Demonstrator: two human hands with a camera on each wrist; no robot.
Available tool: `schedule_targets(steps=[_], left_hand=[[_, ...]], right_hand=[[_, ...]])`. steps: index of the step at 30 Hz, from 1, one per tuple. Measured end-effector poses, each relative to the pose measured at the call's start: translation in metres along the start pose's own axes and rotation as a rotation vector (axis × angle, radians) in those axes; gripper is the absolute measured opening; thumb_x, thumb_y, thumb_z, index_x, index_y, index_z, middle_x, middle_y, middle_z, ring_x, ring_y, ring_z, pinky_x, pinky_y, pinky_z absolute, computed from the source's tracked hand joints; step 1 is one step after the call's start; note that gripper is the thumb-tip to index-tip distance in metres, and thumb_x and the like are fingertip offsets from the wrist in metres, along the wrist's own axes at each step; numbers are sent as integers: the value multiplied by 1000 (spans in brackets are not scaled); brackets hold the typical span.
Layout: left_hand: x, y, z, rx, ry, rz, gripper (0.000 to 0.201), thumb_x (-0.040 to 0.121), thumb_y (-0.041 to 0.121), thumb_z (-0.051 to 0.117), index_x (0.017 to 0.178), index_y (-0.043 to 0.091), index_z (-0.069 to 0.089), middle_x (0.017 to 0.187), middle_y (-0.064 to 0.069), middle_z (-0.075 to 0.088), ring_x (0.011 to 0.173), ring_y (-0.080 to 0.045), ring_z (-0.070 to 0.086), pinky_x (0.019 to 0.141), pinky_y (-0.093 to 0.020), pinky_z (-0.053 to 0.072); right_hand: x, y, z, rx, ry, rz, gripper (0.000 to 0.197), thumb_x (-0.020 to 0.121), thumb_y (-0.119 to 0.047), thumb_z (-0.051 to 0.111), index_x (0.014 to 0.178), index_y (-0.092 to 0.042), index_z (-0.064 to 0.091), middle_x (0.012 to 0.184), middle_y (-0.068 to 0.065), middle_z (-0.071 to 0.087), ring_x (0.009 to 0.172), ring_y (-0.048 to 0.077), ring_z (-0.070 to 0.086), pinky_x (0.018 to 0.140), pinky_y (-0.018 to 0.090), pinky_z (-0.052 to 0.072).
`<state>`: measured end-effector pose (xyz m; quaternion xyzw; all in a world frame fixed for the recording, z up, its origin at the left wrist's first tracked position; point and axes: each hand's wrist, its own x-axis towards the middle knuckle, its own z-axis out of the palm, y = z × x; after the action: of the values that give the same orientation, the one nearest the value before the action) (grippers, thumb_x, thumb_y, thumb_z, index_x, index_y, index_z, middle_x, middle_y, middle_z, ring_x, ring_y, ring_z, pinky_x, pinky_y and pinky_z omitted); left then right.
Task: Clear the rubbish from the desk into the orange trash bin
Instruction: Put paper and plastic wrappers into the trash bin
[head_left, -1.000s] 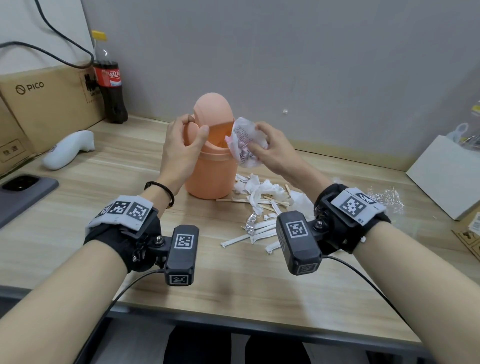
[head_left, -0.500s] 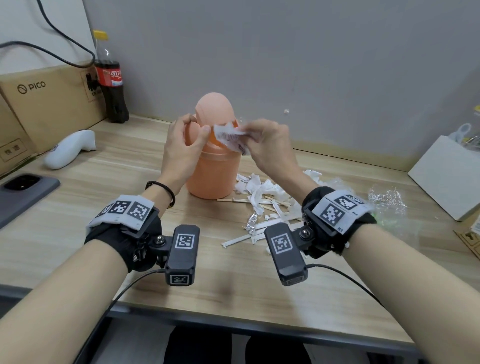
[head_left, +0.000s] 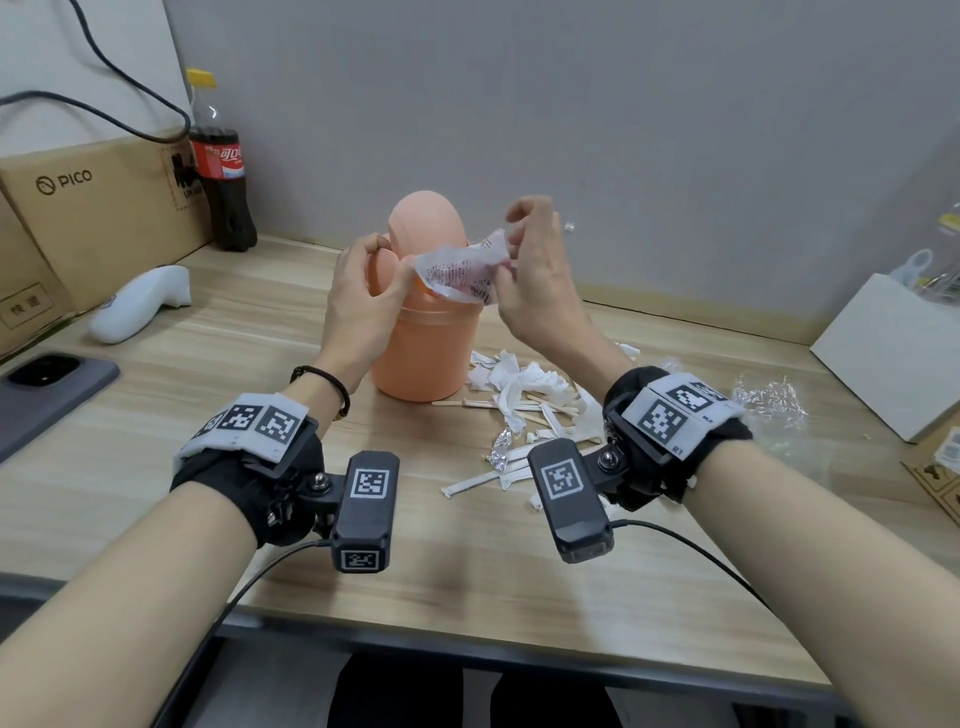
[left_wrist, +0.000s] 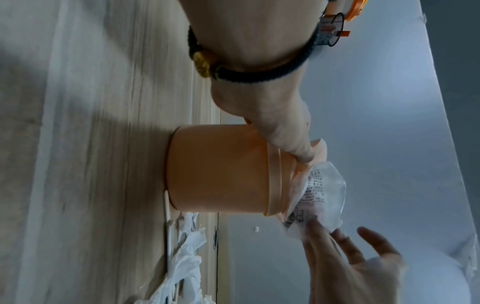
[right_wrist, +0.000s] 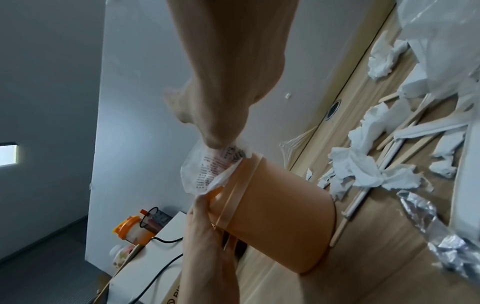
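Observation:
The orange trash bin stands mid-desk. My left hand grips its domed lid, fingers curled over the top and the thumb pushing the flap inward. A crumpled printed wrapper sits partly in the bin's opening. My right hand is beside it with fingers spread, one fingertip pressing on the wrapper. To the right of the bin lies a rubbish pile of torn tissue, wooden sticks, paper sleeves and a foil scrap.
A cola bottle and a PICO carton stand at the back left. A white controller and a phone lie at the left. At the right are a white box and crumpled clear plastic.
My right hand carried the wrapper from beside the bin up to its opening and spread its fingers. My left hand stayed on the lid.

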<state>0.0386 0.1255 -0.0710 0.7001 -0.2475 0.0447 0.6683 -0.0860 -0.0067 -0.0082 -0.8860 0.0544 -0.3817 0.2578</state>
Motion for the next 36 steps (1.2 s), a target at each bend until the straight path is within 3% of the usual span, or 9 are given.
schedule_targets(steps=[4,9,14,16,18,26,29,33,36], left_hand=[[0,1,-1,-2,-1,-3,43,87,50,61,125,31,56,128,5,56,116,-8,54,104,-30,45],[-1,0,0,29,-3,9,37,94,45,59,128,30,52,133,7,52,114,0,49,96,-15,39],[0,-2,0,1,-12,0,48,89,55,55,130,29,53,132,4,54,122,-11,52,107,-35,43],[1,-2,1,2,-11,-3,47,92,53,55,132,29,52,133,5,53,123,-10,51,108,-35,42],[1,-2,1,11,-10,-2,47,92,53,54,132,29,51,134,5,53,123,-10,51,108,-36,42],[0,2,-2,28,-14,4,45,90,53,55,129,29,53,130,4,56,118,-12,54,105,-36,45],[0,2,-1,23,-14,-4,46,89,55,55,128,30,53,131,4,55,120,-11,53,106,-37,44],[-1,4,-1,42,-28,8,43,95,50,55,131,26,50,135,4,51,123,-10,49,108,-34,40],[-1,5,-3,61,-31,18,42,95,49,56,130,27,51,134,3,52,122,-11,50,107,-33,41]], right_hand=[[2,0,2,33,139,12,24,81,6,60,100,-5,51,86,-4,56,82,22,62,74,39,55],[-1,3,9,-117,56,-6,6,87,-13,63,91,-17,67,89,5,66,89,21,61,76,42,52],[-5,-7,-4,-154,-390,-96,43,87,-14,47,129,-20,56,116,6,65,104,23,56,94,41,45],[-3,-6,-8,-263,-608,-127,53,88,-18,44,141,-19,42,149,4,42,131,20,41,110,35,31],[-4,-4,-10,-285,-687,-85,48,92,-18,44,140,-15,38,154,3,18,141,18,24,107,28,24],[-16,-9,-13,-54,-393,-29,59,91,-15,49,146,-19,27,134,4,48,116,6,43,104,29,33],[-17,-12,-14,-74,-448,-98,59,95,-24,50,147,-23,22,135,6,53,121,7,49,118,39,18],[-6,-7,-2,-446,-690,-142,53,102,-47,29,148,-23,32,150,6,42,146,19,25,119,52,-10],[-2,-9,-1,-200,-591,-39,46,104,-37,27,141,-16,46,145,5,48,138,18,37,120,51,6]])
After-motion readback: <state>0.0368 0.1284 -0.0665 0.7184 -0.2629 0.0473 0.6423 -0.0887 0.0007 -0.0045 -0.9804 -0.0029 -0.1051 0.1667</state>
